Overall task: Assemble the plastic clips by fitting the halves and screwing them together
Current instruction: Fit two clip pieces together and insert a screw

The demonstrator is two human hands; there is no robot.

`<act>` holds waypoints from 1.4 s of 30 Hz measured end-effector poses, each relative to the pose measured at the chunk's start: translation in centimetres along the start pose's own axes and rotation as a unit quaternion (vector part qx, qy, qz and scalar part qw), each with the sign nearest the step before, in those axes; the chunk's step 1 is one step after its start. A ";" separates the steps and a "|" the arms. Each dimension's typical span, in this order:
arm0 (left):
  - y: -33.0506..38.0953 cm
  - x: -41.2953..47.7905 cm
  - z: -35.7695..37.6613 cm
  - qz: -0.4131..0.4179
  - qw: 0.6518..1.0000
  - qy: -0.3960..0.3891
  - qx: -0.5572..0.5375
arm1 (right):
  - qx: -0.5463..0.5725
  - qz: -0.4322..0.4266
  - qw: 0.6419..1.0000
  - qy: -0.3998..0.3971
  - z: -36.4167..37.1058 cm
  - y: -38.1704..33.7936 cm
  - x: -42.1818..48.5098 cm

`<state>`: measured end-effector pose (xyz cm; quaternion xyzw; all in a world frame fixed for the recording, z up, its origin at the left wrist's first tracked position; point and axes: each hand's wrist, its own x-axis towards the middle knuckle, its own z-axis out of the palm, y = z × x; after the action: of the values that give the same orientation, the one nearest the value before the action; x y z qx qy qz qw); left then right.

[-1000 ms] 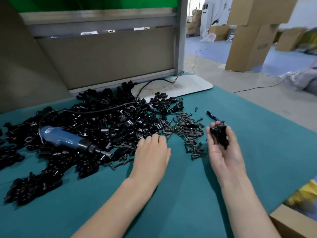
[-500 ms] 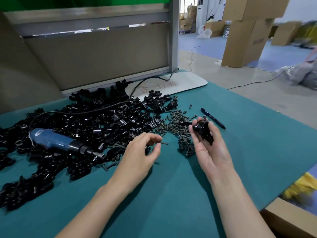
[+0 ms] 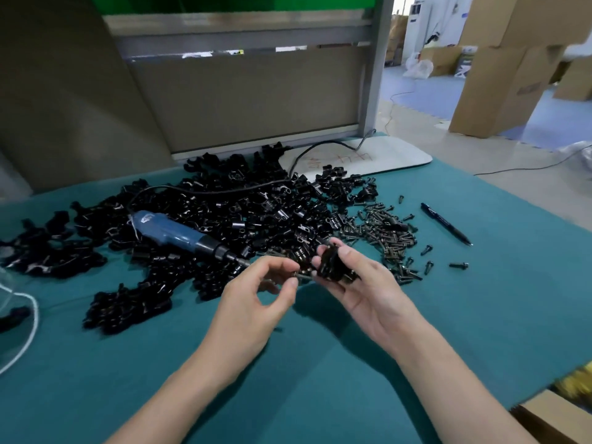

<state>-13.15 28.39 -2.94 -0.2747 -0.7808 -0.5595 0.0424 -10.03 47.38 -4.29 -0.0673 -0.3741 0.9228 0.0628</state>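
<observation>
Pinches screw (image 3: 303,274) in left grip (image 3: 256,298), shaft level, tip aimed right at clip (image 3: 331,264) held in curled right grip (image 3: 365,291); almost touching.

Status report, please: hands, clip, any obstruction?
Left hand pinches screw. Right hand holds black clip. Electric screwdriver lies on clip pile. No obstruction seen.
</observation>
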 end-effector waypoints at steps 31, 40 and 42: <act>-3.8 -1.5 -1.6 -0.039 0.997 -0.020 0.063 | -0.142 0.038 0.988 -0.038 2.7 4.0 0.3; -3.6 -1.8 -1.9 -0.055 0.998 -0.006 0.033 | -0.143 0.034 0.988 -0.048 2.8 4.0 0.3; -3.6 -1.8 -2.0 -0.067 0.997 -0.006 0.037 | -0.146 0.034 0.988 -0.049 2.6 4.0 0.4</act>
<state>-13.86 25.09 -5.90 -0.2236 -0.8181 -0.5298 0.0109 -11.12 42.81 -5.25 -0.0436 -0.5047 0.8622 0.0025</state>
